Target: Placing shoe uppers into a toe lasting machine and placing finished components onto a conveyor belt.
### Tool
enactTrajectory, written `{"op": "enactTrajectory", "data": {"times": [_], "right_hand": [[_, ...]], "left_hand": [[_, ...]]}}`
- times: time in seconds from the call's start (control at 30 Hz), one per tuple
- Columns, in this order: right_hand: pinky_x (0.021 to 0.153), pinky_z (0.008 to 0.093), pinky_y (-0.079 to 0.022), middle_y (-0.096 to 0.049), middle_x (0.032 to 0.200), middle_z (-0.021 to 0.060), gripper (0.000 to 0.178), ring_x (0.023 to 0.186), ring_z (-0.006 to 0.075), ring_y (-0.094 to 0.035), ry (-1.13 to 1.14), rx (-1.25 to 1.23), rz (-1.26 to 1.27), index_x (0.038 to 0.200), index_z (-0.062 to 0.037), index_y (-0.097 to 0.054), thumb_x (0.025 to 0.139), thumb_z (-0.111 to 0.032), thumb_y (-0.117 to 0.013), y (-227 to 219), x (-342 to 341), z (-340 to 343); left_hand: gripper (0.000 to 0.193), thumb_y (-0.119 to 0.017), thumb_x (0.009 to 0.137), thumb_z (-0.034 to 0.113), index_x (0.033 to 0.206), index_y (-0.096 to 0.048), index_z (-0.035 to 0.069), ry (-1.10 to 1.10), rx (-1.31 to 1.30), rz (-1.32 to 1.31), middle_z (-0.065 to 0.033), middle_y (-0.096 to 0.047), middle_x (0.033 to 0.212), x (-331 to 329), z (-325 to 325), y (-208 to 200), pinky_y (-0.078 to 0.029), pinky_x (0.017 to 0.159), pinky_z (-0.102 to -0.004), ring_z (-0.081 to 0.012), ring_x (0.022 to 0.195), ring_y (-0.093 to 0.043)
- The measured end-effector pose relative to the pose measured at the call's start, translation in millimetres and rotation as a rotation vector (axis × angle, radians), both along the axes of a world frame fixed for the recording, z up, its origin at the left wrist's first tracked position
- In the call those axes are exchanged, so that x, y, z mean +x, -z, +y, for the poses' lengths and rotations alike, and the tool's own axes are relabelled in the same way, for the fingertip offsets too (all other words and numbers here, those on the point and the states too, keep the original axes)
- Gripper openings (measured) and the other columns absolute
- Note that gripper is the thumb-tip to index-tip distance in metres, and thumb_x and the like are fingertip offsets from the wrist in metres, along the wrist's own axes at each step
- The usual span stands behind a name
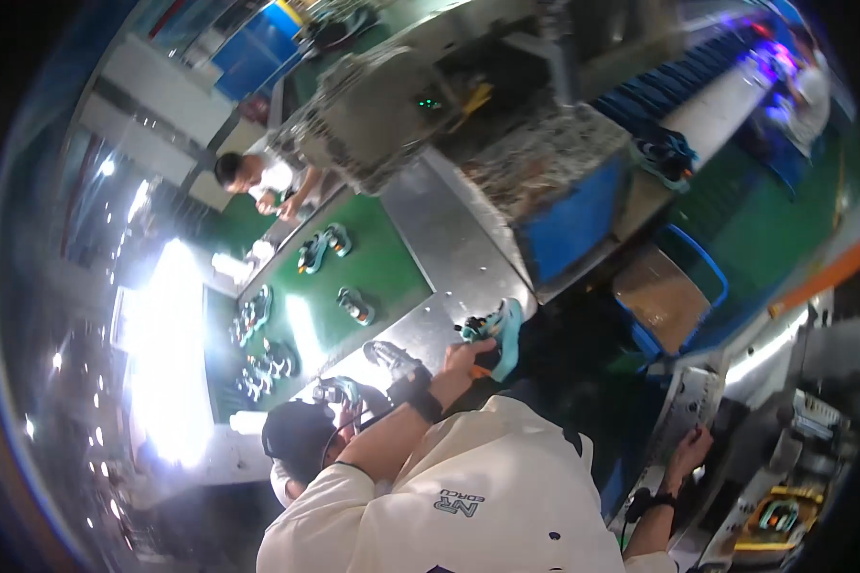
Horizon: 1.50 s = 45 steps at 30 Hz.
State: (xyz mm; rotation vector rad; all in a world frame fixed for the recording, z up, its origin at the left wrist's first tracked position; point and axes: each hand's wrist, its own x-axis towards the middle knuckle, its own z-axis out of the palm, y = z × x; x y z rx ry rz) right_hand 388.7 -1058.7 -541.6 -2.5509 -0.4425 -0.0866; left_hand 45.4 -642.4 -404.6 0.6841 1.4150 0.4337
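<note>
At mid-frame the left hand (463, 358) is closed on a teal shoe (499, 332), held over the edge of a steel table (449, 239). At lower right the right hand (690, 447) grips the edge of a grey metal plate (683, 406). A green belt (377, 267) at centre left carries more shoes (323, 247). A co-worker's dark cap (296, 435) sits just below the left forearm. A blue bin (678, 291) stands between the hands.
</note>
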Motion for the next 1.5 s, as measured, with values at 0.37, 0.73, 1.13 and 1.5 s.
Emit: {"op": "enactTrajectory", "data": {"times": [0.37,0.73,1.13,1.5], "right_hand": [[0.091,0.0427,-0.046,-0.062,0.115,0.0215,0.034,0.108,0.0347,-0.059,-0.296,-0.349,-0.596,0.119,0.0007,-0.058,0.094,-0.022,-0.053,-36.9,112.5,126.2],[0.093,0.0347,-0.048,-0.061,0.124,0.0147,0.036,0.110,0.0268,-0.059,-0.361,0.093,-0.184,0.129,-0.0049,-0.057,0.095,-0.017,-0.058,-244.8,90.3,445.6],[0.086,0.0471,-0.048,-0.064,0.110,0.0262,0.036,0.100,0.0439,-0.060,-0.582,-0.187,-0.328,0.121,-0.0007,-0.059,0.098,-0.026,-0.048,-226.9,138.7,599.2],[0.077,0.0475,-0.050,-0.068,0.093,0.0193,0.026,0.091,0.0390,-0.063,-0.412,0.016,-0.257,0.106,-0.0049,-0.065,0.091,-0.023,-0.054,-261.6,86.8,611.1]], "left_hand": [[0.062,-0.079,0.070,0.026,0.114,-0.050,-0.005,-0.447,0.270,0.300,-0.0184,-0.063,0.097,-224.3,249.0,153.1,-0.055,0.064,-0.0463,-0.0292,0.084,-0.066],[0.053,-0.076,0.075,0.027,0.118,-0.050,0.008,-0.334,0.517,0.918,-0.0210,-0.066,0.107,-291.3,297.1,204.3,-0.051,0.085,-0.0476,-0.0400,0.101,-0.063],[0.056,-0.070,0.084,0.040,0.117,-0.056,-0.003,-0.022,0.963,1.069,-0.0197,-0.064,0.094,-393.0,419.5,108.1,-0.048,0.080,-0.0422,-0.0303,0.088,-0.061],[0.085,-0.067,0.084,0.058,0.136,-0.046,-0.005,0.466,1.257,0.504,-0.0154,-0.059,0.123,-44.0,600.7,-415.5,-0.054,0.084,-0.0343,-0.0218,0.109,-0.061]]}}
